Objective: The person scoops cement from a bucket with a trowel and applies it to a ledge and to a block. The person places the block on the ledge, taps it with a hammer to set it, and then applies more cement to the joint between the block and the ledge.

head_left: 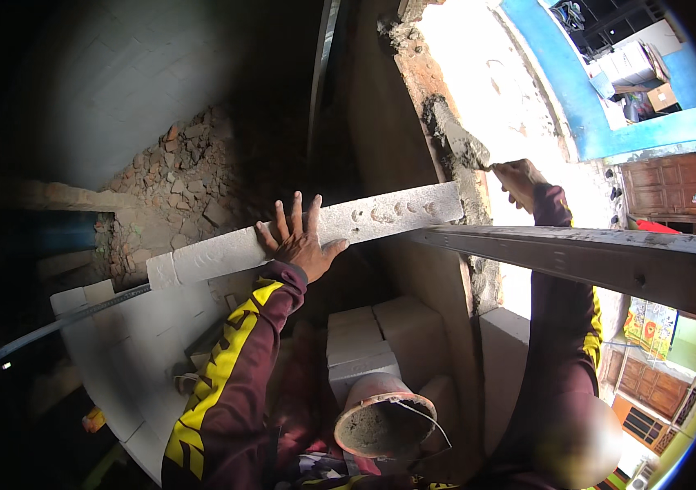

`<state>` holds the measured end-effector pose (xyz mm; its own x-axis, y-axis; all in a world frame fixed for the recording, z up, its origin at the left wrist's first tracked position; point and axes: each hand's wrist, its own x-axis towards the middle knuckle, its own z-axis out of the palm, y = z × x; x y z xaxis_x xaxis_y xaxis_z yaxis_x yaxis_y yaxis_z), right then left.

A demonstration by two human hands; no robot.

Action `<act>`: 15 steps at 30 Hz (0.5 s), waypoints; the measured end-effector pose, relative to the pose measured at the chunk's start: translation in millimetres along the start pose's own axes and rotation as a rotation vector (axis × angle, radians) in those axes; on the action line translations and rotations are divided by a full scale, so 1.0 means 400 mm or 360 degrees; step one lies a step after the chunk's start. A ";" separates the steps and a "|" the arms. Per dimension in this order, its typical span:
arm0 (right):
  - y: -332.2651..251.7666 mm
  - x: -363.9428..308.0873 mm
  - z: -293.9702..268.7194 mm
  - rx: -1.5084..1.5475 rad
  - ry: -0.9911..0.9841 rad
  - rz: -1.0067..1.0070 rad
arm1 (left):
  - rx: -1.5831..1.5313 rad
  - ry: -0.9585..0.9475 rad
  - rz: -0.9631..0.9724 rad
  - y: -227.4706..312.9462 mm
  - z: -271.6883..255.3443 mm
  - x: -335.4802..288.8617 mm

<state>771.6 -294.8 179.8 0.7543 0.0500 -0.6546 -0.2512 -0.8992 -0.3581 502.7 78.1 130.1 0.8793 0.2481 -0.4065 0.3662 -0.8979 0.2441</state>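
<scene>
My left hand lies with fingers spread on the top of a row of pale, light concrete blocks. Small dents mark the block toward its right end, which meets a rough brick-and-mortar wall edge. Beyond that end, my right hand grips a trowel by its handle, mostly hidden in the fingers. Grey mortar coats the trowel's blade, which is against or just over the wall edge; contact is unclear. Below, between my arms, stands a bucket holding grey mortar.
A long metal bar runs from the block's right end toward the right, over my right forearm. Stacked pale blocks stand behind the bucket. Broken brick rubble heaps beyond the row. A thin metal strip extends at left.
</scene>
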 end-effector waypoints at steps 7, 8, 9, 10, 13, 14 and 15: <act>0.151 -0.222 0.019 0.0016 -0.0052 -0.0077 | 0.0048 0.0057 0.0005 0.000 0.010 0.000; 0.172 -0.280 0.018 0.0123 -0.0052 0.0036 | 0.0034 0.0038 -0.0002 -0.001 0.011 0.000; 0.178 -0.316 0.012 0.0171 -0.0043 0.0112 | 0.0073 0.0038 0.0008 0.000 0.012 0.002; 0.181 -0.348 0.014 0.0307 -0.0069 0.0103 | 0.0046 0.0021 0.0005 0.001 0.010 0.005; 0.161 -0.401 0.019 -0.0012 0.0173 0.0169 | 0.0115 -0.0027 -0.0036 0.008 0.003 0.009; 0.154 -0.424 0.019 0.0041 0.0298 0.0120 | 0.0141 -0.0057 -0.0040 0.011 0.001 0.009; 0.147 -0.448 0.014 0.0025 0.0439 0.0037 | 0.0192 -0.0087 -0.0056 0.014 -0.002 0.011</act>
<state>618.4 -354.1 272.2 0.8844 -0.0929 -0.4573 -0.2782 -0.8918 -0.3569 508.9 74.4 130.5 0.8475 0.2631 -0.4610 0.3545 -0.9270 0.1227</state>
